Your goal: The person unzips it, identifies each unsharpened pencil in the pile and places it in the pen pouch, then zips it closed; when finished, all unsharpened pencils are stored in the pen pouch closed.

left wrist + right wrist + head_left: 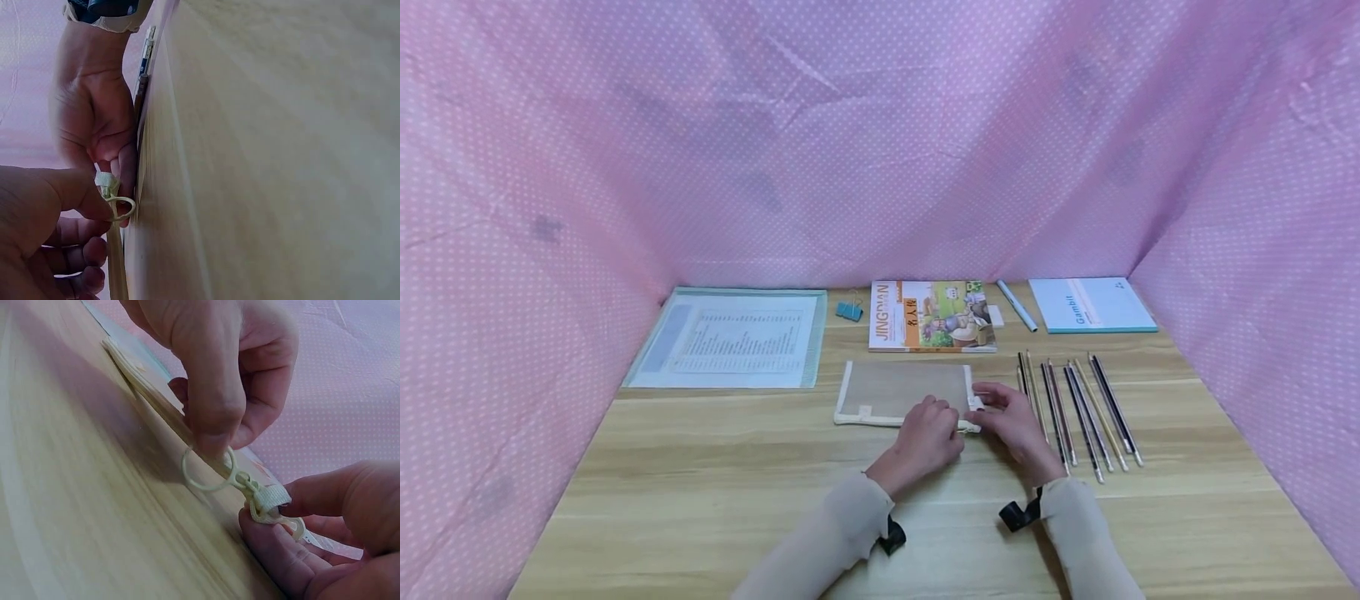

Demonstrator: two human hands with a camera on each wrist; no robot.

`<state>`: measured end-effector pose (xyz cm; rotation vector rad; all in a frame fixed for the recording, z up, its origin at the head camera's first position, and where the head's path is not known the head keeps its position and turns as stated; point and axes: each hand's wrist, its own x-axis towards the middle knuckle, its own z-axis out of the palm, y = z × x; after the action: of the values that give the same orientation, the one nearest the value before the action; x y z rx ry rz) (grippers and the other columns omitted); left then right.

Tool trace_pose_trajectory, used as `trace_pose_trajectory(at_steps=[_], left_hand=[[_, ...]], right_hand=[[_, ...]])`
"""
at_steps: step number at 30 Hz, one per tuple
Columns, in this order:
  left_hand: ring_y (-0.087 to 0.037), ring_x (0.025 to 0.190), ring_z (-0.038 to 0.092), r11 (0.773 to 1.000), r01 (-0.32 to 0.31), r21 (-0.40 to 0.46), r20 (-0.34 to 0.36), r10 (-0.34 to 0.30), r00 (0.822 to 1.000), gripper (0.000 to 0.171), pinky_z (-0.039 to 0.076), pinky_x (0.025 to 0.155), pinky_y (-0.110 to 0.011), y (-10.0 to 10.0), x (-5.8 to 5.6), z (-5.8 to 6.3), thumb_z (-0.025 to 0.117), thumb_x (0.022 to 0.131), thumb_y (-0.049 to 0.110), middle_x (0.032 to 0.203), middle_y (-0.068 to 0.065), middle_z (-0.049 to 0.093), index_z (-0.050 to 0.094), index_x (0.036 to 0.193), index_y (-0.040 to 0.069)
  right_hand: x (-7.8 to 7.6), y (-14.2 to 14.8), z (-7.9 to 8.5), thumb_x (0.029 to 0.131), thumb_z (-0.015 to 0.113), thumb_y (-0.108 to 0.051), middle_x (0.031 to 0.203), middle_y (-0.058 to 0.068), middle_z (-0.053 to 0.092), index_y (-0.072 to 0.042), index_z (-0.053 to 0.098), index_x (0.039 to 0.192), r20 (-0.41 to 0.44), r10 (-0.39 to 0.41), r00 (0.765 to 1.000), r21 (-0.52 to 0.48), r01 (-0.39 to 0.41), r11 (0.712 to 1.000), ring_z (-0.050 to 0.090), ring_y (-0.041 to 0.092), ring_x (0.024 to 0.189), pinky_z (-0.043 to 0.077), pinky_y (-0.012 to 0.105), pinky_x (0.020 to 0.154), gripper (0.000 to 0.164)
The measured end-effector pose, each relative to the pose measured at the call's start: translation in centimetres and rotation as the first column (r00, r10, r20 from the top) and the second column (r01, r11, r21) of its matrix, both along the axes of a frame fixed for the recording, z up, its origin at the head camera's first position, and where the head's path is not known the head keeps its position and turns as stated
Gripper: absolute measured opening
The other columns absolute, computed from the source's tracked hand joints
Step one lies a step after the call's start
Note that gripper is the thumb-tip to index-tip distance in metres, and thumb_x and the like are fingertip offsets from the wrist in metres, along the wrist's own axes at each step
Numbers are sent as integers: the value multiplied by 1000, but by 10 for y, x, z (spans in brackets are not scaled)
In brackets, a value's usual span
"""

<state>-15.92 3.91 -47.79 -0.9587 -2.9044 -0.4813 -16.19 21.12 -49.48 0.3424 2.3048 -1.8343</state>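
A flat mesh zipper pouch [906, 387] with cream edging lies on the table in front of me. My left hand [928, 433] is over its near right edge, pinching the round zipper pull ring [206, 489] between thumb and curled index finger. At the pouch's right corner my right hand [1015, 423] pinches the fabric tab [273, 497] at the zipper's end. The zipper slider sits close to that tab, as the right wrist view shows. Both hands partly cover the pouch's right side in the head view.
Several pencils [1078, 412] lie right of the pouch. Behind it are a picture-covered book [932, 317], an eraser [996, 317], a pen [1017, 306] and a teal binder clip [849, 312]. A document folder [730, 337] lies left, a blue-white booklet [1092, 305] back right. Pink dotted cloth [880, 167] encloses the table.
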Motion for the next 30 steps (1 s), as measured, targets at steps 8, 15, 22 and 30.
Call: trace_pose_trajectory(at_steps=[8, 15, 22, 30], left_hand=[[-13, 64, 47, 1000, -8, -2, -12, 8, 1000, 20, 35, 58, -22, -8, 0, -2, 68, 76, 17, 64, 3, 56, 56, 61, 14], [-12, 65, 44, 998, -63, 30, 53, 61, 997, 25, 35, 62, -21, -34, -1, 2, 69, 77, 13, 61, 5, 48, 53, 58, 15], [-12, 67, 43, 988, -145, 53, 90, 139, 986, 24, 36, 64, -22, -69, -6, 3, 68, 76, 9, 62, 5, 47, 53, 59, 15], [-13, 70, 45, 973, -217, 82, 97, 209, 973, 22, 38, 63, -24, -109, -7, 2, 72, 75, 9, 66, 5, 51, 56, 62, 15]], right_hand=[[-1, 3, -4, 84, 72, 0, 139, 23, 55, 0, 53, 138, 3, 0, 1000, 12, 0, 1000, 56, 30, 123, 53, 17, 85, 57], [0, 3, -4, 84, 73, -1, 137, 20, 56, -2, 56, 136, 0, -10, 1000, 26, 10, 1000, 54, 28, 122, 51, 15, 84, 55], [1, 5, -3, 84, 74, -1, 136, 21, 56, 0, 56, 136, -12, -15, 1000, 42, 15, 999, 53, 28, 121, 49, 13, 82, 55], [0, 3, -5, 83, 74, -1, 138, 22, 55, 0, 55, 136, -5, -7, 1000, 44, 7, 999, 54, 29, 123, 50, 12, 83, 56]])
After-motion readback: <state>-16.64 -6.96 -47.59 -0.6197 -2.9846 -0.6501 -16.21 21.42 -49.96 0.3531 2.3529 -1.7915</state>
